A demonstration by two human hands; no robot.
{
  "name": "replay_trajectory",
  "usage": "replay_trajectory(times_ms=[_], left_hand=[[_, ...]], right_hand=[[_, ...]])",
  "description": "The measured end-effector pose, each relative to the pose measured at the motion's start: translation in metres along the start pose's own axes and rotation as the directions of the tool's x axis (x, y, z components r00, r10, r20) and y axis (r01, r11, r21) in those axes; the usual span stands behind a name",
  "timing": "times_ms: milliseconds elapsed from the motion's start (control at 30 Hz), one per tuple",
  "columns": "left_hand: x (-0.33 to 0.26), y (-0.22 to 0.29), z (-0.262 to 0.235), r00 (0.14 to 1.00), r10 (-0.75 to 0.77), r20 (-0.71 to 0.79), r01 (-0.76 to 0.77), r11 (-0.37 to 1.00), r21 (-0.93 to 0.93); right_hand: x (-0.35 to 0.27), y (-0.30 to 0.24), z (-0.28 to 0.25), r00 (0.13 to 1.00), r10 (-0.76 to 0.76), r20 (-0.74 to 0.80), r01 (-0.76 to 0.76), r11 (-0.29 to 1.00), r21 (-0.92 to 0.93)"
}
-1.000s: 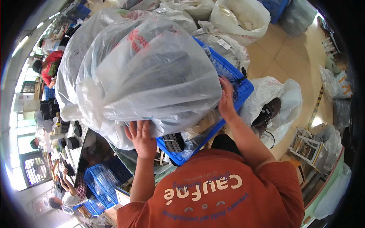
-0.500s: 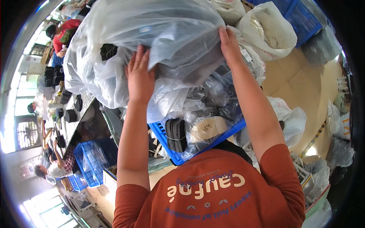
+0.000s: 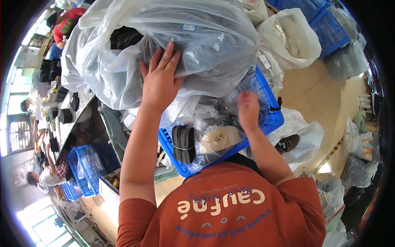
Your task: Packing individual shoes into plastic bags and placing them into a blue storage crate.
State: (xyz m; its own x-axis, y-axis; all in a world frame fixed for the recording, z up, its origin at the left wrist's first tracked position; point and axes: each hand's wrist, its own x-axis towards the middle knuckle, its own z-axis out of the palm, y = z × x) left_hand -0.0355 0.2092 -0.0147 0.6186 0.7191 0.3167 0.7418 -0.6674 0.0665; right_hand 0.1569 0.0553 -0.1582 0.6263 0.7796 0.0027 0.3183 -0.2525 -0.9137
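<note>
My left hand lies flat with fingers spread on a large clear plastic bag, which has dark material inside. The bag rests over the far part of a blue plastic basket. My right hand is blurred above the basket's right side, apart from the bag, and its fingers cannot be made out. In the near end of the basket sit a banded stack of black flat pieces and a plastic-wrapped bundle of beige pieces. Crumpled clear plastic packets lie just beyond them.
An open white sack stands at the far right, with blue crates behind it. At right, a plastic bag holds a dark shoe-like item. Blue baskets and a long worktable are at left, with other people beyond.
My right hand has left the bag's right edge and come back toward me over the basket. The bag has settled lower on the right, and more of the basket's right rim shows.
</note>
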Motion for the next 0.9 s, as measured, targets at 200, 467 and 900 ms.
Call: replay_trajectory(times_ms=[200,467,900], left_hand=[[-0.048,0.012,-0.032,0.941,0.245,-0.232,-0.304,0.914,-0.267],[-0.115,-0.035,0.083,0.908,0.007,0.418,0.180,0.895,-0.407],[-0.090,-0.022,0.059,0.854,-0.124,0.506,0.438,0.696,-0.569]], right_hand=[[-0.017,-0.007,0.049,0.894,-0.400,0.202,0.424,0.901,-0.095],[-0.022,-0.010,0.056,0.786,-0.565,0.251,0.603,0.791,-0.105],[-0.089,-0.024,-0.055,0.948,-0.291,0.132,0.271,0.951,0.150]])
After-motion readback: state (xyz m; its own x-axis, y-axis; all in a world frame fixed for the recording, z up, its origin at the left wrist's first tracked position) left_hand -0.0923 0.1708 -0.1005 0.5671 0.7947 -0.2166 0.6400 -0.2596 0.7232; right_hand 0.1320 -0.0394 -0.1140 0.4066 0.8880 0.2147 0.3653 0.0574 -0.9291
